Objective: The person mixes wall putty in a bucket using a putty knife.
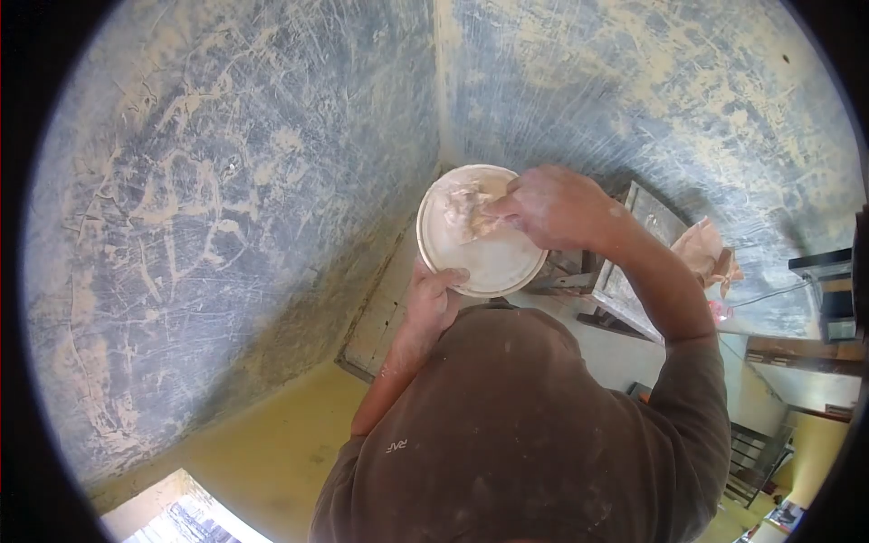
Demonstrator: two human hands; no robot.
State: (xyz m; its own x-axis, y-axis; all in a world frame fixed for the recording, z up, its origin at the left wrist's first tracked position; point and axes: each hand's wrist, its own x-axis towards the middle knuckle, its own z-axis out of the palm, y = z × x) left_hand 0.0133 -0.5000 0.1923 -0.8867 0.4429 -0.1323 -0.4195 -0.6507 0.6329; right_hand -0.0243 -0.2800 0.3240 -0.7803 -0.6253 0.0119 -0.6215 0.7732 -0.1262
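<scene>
A round white bucket lid [498, 264] with a raised rim is held in front of my chest. Its near left edge is gripped by my left hand [433, 297], the thumb lying over the rim. A lumpy mound of pale, pinkish-white paste [466, 210] sits on the far half of the lid. Over the right side of that paste, my right hand [554, 208] is closed with its fingers pointing down to the left. Whatever those fingers may hold is hidden by the hand and the paste. Pale smears mark both hands.
Scraped, patchy blue-grey walls [226, 181] meet in a corner just ahead. To the right stands a worn grey tabletop [654, 217] with a crumpled brownish bag [701, 246] beside it. A dark bracket-like object [822, 264] is at the far right.
</scene>
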